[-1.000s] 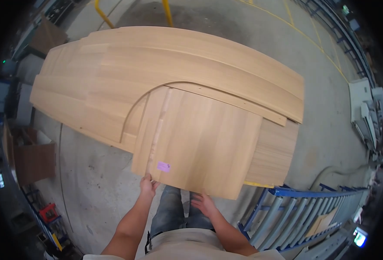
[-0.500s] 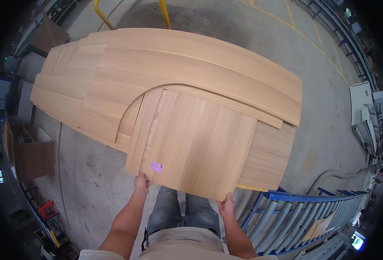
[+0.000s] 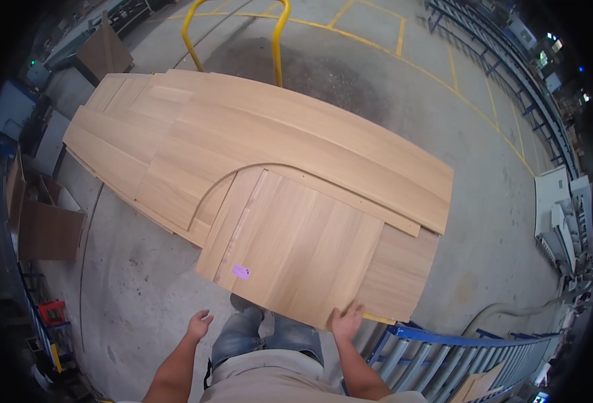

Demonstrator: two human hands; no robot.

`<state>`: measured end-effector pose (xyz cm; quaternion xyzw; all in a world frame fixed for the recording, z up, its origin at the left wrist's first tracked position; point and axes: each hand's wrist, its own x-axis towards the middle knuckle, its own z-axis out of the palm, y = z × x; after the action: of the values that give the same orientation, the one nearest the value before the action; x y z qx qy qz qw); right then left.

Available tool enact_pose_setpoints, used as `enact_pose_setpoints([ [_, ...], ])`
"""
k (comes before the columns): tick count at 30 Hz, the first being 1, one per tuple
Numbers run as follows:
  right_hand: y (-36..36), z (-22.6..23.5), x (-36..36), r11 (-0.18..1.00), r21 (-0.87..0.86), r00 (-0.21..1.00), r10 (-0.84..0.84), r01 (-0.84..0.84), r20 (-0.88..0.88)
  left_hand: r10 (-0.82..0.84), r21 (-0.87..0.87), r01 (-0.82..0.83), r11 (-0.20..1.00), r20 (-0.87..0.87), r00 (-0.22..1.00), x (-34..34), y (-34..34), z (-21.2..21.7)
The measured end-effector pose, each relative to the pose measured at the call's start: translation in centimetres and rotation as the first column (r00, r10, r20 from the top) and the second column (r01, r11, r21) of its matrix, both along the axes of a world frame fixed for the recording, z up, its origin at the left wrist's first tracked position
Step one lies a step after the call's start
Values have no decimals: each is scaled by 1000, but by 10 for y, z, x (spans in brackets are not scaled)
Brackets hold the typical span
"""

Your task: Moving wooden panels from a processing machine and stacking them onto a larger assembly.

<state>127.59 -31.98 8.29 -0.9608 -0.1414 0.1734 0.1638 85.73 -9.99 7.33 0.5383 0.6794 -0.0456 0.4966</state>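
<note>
A rectangular light wooden panel (image 3: 303, 248) with a small purple sticker (image 3: 240, 271) lies flat on top of a stack of large curved wooden boards (image 3: 276, 134). My right hand (image 3: 347, 322) rests at the panel's near right corner, fingers spread over its edge. My left hand (image 3: 199, 326) hangs free a little below and left of the panel's near edge, fingers apart, touching nothing. My legs stand just under the panel's near edge.
A blue roller conveyor (image 3: 457, 356) runs at my lower right. A yellow tube barrier (image 3: 276, 40) stands behind the stack. Brown cardboard boxes (image 3: 44, 228) sit at the left and grey machinery (image 3: 558, 215) at the right, all on concrete floor with yellow lines.
The panel has settled farther onto the stack. My left hand has come off its near edge and dropped back. My right hand has shifted to the near right corner.
</note>
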Motion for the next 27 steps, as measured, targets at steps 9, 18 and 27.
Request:
enact_pose_setpoints([
  [9, 141, 6, -40, 828, -73, 824, 538, -556, -179, 466, -19, -466, 885, 73, 882, -120, -73, 39],
  [18, 244, -27, -148, 770, 117, 646, 598, -628, -475, 832, -271, -789, 551, 112, 543, -287, -314, -8],
  [27, 330, -25, -376, 625, 177, 312, 590, -760, -744, 844, -59, -845, 532, -44, 535, -411, -247, -67],
])
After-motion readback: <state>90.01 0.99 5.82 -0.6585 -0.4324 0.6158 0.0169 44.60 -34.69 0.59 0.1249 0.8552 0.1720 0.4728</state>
